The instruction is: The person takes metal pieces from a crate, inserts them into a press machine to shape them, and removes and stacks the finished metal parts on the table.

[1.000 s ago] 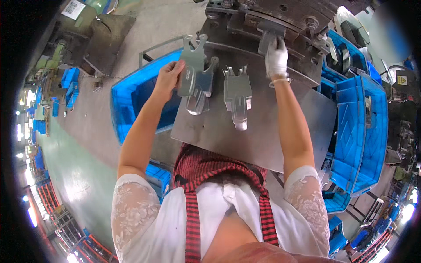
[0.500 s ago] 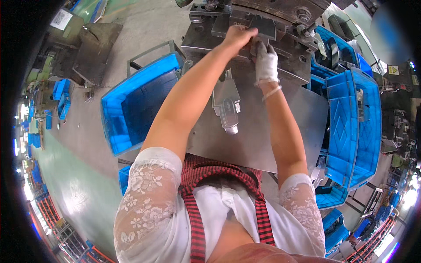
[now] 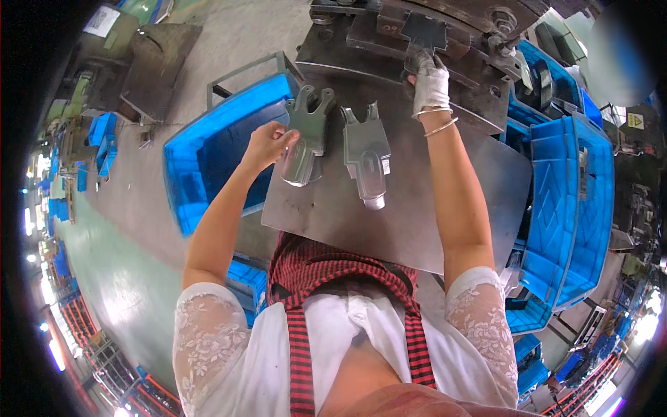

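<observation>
My bare left hand (image 3: pixel 268 146) is at the table's left edge, thumb and fingers closed on the side of a stamped metal bracket (image 3: pixel 313 132) with a forked far end. Part of another metal piece shows beneath that bracket. To its right lies a similar forked bracket (image 3: pixel 367 149), its rounded, raised end toward me. Farther off, my right hand (image 3: pixel 432 83), in a whitish glove with dark fingertips, reaches into the press die (image 3: pixel 389 28). Its fingers are closed on the near end of a dark flat metal part (image 3: pixel 425 31) in the die; the grip is partly hidden.
The metal table (image 3: pixel 326 222) spans the space before me. A blue bin (image 3: pixel 182 187) stands at its left beside a metal frame (image 3: pixel 243 73). More blue bins (image 3: pixel 556 208) are stacked at the right. Heavy bolts (image 3: pixel 501 21) project from the press at the back.
My left hand has left the die and come back leftward to the bracket at the table's left edge. My right hand stays at the die, its fingers on the flat part's near end.
</observation>
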A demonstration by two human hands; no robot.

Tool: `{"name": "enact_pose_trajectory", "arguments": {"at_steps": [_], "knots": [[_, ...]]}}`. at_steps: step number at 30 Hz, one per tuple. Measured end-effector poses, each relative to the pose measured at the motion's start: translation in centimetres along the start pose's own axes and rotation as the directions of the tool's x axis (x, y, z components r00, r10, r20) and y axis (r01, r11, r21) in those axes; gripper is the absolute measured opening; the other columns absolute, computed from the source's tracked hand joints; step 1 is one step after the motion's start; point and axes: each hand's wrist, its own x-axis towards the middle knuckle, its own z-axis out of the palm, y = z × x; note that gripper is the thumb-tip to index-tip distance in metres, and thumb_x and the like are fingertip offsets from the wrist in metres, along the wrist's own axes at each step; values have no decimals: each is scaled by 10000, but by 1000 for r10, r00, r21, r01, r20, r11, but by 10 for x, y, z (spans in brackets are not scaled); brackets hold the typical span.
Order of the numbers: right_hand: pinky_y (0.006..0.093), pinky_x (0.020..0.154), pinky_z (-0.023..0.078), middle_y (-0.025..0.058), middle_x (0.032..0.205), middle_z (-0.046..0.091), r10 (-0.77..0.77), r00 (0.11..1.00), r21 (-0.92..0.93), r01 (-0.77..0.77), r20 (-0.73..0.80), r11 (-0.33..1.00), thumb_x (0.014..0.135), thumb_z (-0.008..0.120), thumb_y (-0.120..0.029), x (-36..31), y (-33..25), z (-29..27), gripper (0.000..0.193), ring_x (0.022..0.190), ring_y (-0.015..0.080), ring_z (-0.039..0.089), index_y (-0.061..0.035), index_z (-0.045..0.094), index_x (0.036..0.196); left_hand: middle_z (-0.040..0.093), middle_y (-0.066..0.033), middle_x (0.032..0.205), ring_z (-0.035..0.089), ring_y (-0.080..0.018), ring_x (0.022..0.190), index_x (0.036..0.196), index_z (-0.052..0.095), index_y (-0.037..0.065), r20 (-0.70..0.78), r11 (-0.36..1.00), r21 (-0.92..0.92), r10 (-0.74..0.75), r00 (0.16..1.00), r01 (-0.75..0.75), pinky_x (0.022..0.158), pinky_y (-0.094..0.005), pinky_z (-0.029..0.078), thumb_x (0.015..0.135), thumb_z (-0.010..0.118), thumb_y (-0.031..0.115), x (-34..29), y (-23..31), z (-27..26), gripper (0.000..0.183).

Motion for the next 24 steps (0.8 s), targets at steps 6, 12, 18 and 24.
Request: {"name": "enact_pose_trajectory", "arguments": {"at_steps": [6, 12, 18, 24], "knots": [[238, 444, 415, 30, 654, 525, -68, 998, -91, 67, -5, 994, 813, 476, -242, -6, -7, 11, 248, 456, 123, 458, -48, 506, 964, 579, -67, 752, 533, -88, 670, 831, 542, -18, -216, 986, -117, 90, 972, -118, 564, -229, 420, 780, 566, 268, 0, -15, -21, 291], [288, 567, 441, 94, 730, 574, -549, 835, -735, 392, 32, 553, 832, 466, -318, 17, 10, 0, 383, 612, 179, 517, 47, 502, 943, 555, -24, 794, 521, -90, 684, 904, 517, 10, -58, 543, -838, 13, 998, -56, 595, -222, 430, 824, 516, 213, -18, 73, -27, 218], [222, 687, 409, 73, 927, 528, -184, 957, -235, 237, 227, 943, 857, 422, -111, -64, 44, -42, 231, 802, 112, 474, 18, 469, 1043, 549, -8, 738, 500, -70, 594, 895, 538, 12, -26, 461, -879, 202, 979, -119, 485, -203, 390, 763, 602, 194, 3, 107, 28, 234], [428, 632, 440, 203, 707, 564, -115, 917, -873, 399, 382, 279, 801, 476, -230, -127, 16, -72, 230, 650, 396, 531, -19, 514, 884, 559, -13, 745, 506, -74, 608, 833, 561, 20, 51, 605, -776, 340, 939, -177, 518, -224, 407, 734, 629, 237, 55, 170, 74, 248]]}}
